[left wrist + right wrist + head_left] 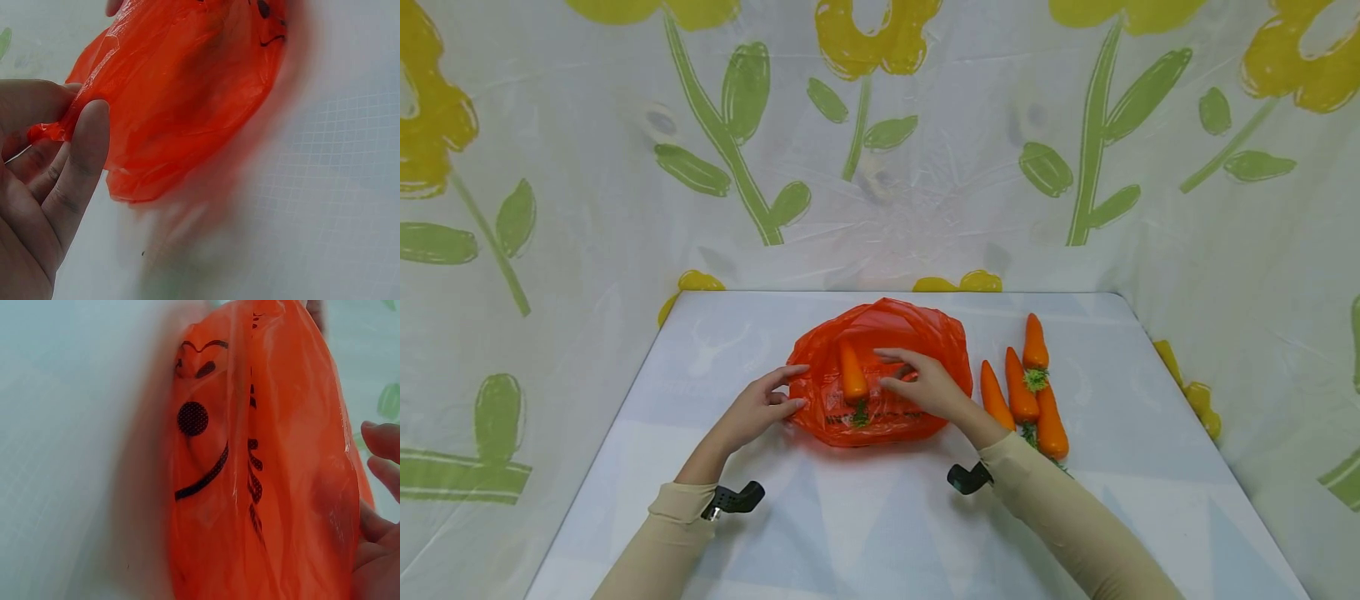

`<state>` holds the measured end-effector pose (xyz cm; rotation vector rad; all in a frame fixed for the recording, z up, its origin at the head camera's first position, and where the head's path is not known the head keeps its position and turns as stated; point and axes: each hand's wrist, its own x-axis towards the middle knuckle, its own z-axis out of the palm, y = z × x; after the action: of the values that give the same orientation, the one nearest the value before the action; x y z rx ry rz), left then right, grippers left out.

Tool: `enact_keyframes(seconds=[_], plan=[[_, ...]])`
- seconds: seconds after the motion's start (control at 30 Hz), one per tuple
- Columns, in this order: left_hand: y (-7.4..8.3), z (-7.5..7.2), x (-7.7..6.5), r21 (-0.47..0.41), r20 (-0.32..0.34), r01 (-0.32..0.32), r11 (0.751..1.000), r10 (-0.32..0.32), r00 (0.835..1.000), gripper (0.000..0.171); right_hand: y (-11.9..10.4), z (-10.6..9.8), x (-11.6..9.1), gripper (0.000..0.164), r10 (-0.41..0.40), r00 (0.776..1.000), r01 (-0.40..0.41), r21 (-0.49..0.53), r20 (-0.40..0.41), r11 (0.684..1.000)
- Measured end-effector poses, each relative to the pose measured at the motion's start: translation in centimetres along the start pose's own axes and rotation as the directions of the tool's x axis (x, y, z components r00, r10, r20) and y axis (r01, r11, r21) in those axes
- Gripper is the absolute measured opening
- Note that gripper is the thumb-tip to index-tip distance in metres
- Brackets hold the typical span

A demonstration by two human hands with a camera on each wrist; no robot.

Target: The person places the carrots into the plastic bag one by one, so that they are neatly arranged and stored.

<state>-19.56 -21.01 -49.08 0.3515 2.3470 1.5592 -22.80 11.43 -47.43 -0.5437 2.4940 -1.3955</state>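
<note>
An orange-red plastic bag (pixel 895 321) lies with its mouth spread open on the table, and a single carrot (pixel 852 375) with a green tuft rests inside it. On the bag's left side, my left hand (pixel 760 408) pinches the rim between thumb and fingers; the left wrist view shows the film (pixel 181 100) gathered there. My right hand (pixel 925 385) is over the right part of the bag's mouth, fingers extended toward the carrot and holding nothing. From the right wrist, black printing shows on the bag's outer wall (pixel 212 537), with the fingers (pixel 381 440) partly behind its edge.
Several more carrots (pixel 1021 392) with green tops lie in a cluster right of the bag, next to my right forearm. The white table (pixel 865 517) ends at a back edge against a flower-printed curtain (pixel 925 208), which also hangs at both sides.
</note>
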Motion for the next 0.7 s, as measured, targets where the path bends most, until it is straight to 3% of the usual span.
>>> enact_keyframes(seconds=[0.7], plan=[[-0.1, 0.0, 0.0, -0.008, 0.002, 0.004, 1.0, -0.004, 1.0, 0.058, 0.0, -1.3, -1.6, 0.052, 0.005, 1.0, -0.005, -0.006, -0.028, 1.0]])
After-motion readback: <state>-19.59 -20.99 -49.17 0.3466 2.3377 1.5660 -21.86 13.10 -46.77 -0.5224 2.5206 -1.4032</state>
